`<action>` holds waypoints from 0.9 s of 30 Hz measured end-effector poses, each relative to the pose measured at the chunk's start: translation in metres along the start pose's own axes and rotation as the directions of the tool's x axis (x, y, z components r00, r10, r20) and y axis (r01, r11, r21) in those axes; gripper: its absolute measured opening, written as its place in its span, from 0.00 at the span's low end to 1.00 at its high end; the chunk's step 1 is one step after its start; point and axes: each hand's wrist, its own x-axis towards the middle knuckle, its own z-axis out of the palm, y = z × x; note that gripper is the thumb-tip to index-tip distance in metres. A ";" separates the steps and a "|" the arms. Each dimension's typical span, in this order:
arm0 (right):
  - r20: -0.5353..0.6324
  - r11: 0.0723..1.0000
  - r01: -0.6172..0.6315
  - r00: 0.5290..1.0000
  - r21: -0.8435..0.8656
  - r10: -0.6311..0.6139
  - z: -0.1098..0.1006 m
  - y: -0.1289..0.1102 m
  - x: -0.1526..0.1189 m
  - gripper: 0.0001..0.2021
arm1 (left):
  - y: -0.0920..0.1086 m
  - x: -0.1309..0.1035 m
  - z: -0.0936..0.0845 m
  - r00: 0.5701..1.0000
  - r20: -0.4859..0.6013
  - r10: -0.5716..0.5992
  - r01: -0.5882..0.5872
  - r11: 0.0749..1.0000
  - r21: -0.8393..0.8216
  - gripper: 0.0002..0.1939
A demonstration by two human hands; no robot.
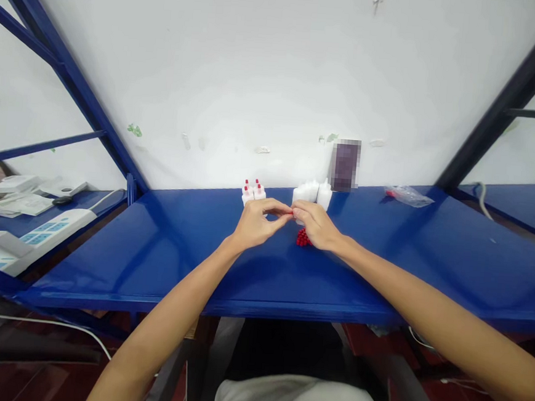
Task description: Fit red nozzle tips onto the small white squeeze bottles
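My left hand (259, 223) and my right hand (318, 225) meet at their fingertips above the blue table. A small red cap (291, 211) shows in the pinch between them, mostly covered by the fingers. Behind my left hand stand several white squeeze bottles (248, 194) with red caps on their tips. Several white bottles (324, 196) without red caps stand close together behind my right hand, partly hidden by it. Just below my right hand lies a pile of loose red caps (303, 238).
The blue table (161, 254) runs up to a white wall. A clear plastic bag (409, 196) with something red in it lies at the back right. A dark pixelated rectangle (345, 164) stands at the wall. A power strip (47, 232) is at left, beside the blue frame (85, 106).
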 end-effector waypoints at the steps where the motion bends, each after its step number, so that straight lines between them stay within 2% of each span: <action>1: 0.006 1.000 -0.003 1.000 0.022 0.003 0.000 0.001 -0.001 0.18 | 0.000 -0.001 0.001 1.000 0.007 0.005 -0.005 1.000 -0.006 0.05; 5: 0.041 0.998 -0.016 0.999 0.060 0.014 -0.001 0.001 -0.003 0.18 | -0.002 -0.004 0.003 1.000 0.024 0.020 -0.019 1.000 -0.020 0.05; 10: 0.039 0.996 -0.020 0.999 0.090 0.017 -0.003 -0.003 -0.002 0.13 | -0.004 -0.006 0.004 0.999 -0.010 0.030 -0.030 1.000 0.003 0.04; 16: 0.097 0.997 0.080 0.992 0.002 -0.080 -0.004 -0.001 -0.002 0.09 | -0.004 -0.009 0.006 0.999 0.029 0.043 -0.043 0.999 0.003 0.06; 21: 0.140 0.994 0.103 0.985 -0.030 -0.097 -0.003 0.000 -0.004 0.11 | -0.001 -0.011 0.010 0.998 0.057 -0.010 0.010 1.000 -0.007 0.06; 27: 0.087 0.997 0.053 0.995 -0.060 -0.047 0.000 -0.001 -0.005 0.10 | -0.002 -0.014 0.015 0.993 0.054 -0.100 0.104 0.992 -0.073 0.06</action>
